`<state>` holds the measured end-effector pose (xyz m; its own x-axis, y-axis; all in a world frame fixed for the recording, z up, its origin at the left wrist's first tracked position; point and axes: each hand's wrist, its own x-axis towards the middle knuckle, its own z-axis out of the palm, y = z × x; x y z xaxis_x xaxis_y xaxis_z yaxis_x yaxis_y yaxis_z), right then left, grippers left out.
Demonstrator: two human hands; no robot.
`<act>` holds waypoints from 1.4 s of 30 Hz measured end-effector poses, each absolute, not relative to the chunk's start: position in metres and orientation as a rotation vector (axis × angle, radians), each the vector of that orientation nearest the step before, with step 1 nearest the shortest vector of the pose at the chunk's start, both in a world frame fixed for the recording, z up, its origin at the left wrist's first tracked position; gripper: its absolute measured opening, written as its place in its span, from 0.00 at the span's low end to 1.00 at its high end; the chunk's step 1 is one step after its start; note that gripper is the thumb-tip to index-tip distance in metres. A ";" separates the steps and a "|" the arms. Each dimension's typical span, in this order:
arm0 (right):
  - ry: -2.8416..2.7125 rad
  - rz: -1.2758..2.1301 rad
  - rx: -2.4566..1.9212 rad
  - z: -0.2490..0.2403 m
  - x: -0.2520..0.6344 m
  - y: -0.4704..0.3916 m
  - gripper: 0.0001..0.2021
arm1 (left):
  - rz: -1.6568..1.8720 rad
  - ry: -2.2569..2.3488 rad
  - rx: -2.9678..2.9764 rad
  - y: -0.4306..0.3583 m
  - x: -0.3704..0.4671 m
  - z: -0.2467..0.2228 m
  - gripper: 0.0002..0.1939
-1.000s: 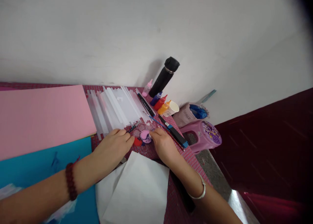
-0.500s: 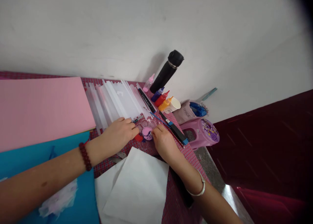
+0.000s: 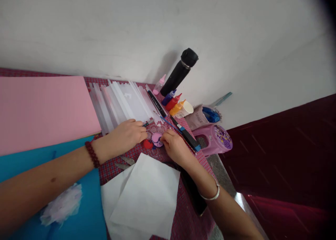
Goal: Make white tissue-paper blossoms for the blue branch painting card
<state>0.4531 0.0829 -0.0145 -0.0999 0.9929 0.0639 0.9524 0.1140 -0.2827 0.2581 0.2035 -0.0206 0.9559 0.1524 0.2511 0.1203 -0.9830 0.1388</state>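
A clear paint palette [image 3: 153,128] lies on the checked cloth, with pink paint [image 3: 156,138], red paint [image 3: 148,144] and some dark purple in its wells. My left hand [image 3: 131,135] comes in from the left, fingers curled with their tips at the palette's left rim. A small grey-tipped tool [image 3: 149,122] lies by its index finger. On the palette's right side, my right hand [image 3: 175,147] is closed in a pinch beside the pink well; what its fingertips hold is hidden.
White paper sheets [image 3: 147,198] lie in front of the palette, with scissors [image 3: 126,162] partly under them. Behind are plastic strips [image 3: 123,103], a black marker [image 3: 156,103], paint bottles [image 3: 172,103], a paper cup [image 3: 187,108] and a black flask [image 3: 180,73]. A cutter [image 3: 190,138] lies right.
The whole view has shifted slightly. My right hand has drawn a little up and left at the palette's edge, and more of the red paint shows beside my left fingertips.
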 end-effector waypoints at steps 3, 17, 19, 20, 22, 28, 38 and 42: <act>-2.211 0.302 -1.859 -0.013 0.455 0.082 0.11 | 0.431 0.206 2.965 0.204 0.258 -0.023 0.06; -2.212 0.282 -1.870 -0.001 0.459 0.083 0.12 | 0.374 0.092 3.026 0.204 0.254 -0.017 0.08; -2.244 0.246 -1.870 -0.002 0.456 0.084 0.12 | 0.374 0.072 3.030 0.204 0.252 -0.018 0.08; -2.265 0.230 -1.870 -0.003 0.455 0.084 0.12 | 0.374 0.059 3.029 0.204 0.252 -0.019 0.08; -2.302 0.195 -1.875 -0.004 0.453 0.085 0.11 | 0.382 0.029 3.023 0.203 0.251 -0.019 0.07; -2.382 0.174 -1.820 -0.004 0.451 0.082 0.12 | 0.419 0.043 3.016 0.203 0.252 -0.022 0.08; -2.346 0.434 -1.562 -0.004 0.463 0.083 0.14 | 0.439 0.034 2.983 0.204 0.252 -0.025 0.08; -2.280 0.475 -1.509 -0.008 0.469 0.081 0.14 | 0.420 0.026 2.995 0.204 0.253 -0.025 0.06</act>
